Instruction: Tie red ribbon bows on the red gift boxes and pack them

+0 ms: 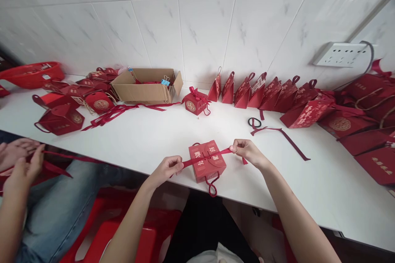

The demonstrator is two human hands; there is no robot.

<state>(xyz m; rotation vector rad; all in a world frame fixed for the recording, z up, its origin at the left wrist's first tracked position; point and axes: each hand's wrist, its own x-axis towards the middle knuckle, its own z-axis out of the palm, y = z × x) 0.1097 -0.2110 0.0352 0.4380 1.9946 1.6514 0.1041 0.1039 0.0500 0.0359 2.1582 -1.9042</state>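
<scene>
A red gift box with gold characters rests near the front edge of the white table, a braided cord handle hanging from its near side. Across its top runs a red ribbon, crossed at the middle of the lid. My left hand pinches one end of the ribbon at the box's left. At the right, my right hand pinches the other end, and a loose tail dangles below it. Between both hands the ribbon is stretched fairly straight.
Behind stands a finished-looking box with a bow. A cardboard carton sits back left, triangular red boxes line the wall. A ribbon strip and black ring lie right. At left, another person's hands hold ribbon.
</scene>
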